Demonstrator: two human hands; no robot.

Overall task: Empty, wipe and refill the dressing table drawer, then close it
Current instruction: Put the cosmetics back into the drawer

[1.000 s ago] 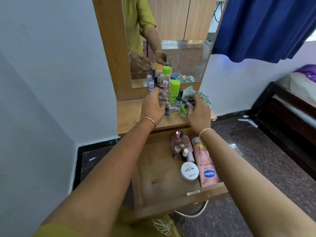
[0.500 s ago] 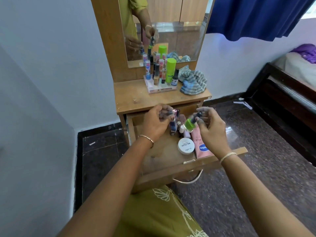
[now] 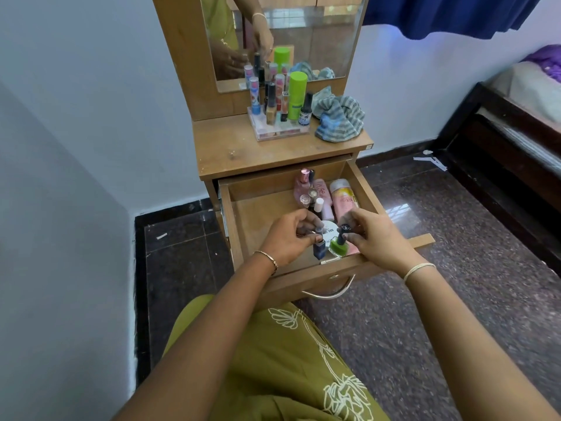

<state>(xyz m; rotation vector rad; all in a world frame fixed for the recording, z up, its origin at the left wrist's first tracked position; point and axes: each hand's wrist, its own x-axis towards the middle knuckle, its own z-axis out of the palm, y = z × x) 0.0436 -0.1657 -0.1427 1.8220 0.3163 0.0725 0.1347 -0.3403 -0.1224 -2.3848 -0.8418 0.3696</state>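
The wooden drawer (image 3: 261, 208) of the dressing table stands pulled open. My left hand (image 3: 288, 238) pinches a small blue nail polish bottle (image 3: 318, 250) low over the drawer's front. My right hand (image 3: 373, 238) pinches a green nail polish bottle (image 3: 338, 247) by its dark cap, just beside the blue one. Under them lies a round white jar (image 3: 329, 230), partly hidden. At the drawer's right back lie a pink tube (image 3: 344, 200), a pink bottle (image 3: 302, 183) and small bottles (image 3: 312, 199).
On the tabletop (image 3: 230, 147) a clear organiser (image 3: 277, 129) holds several cosmetics and a green can (image 3: 297, 92). A striped cloth (image 3: 340, 118) lies beside it, under the mirror (image 3: 318, 41). A dark bed frame (image 3: 501, 138) stands at the right; the wall is at the left.
Both hands came down from the tabletop organiser with the blue and green bottles and now hold them low inside the drawer's front. The view tilted down.
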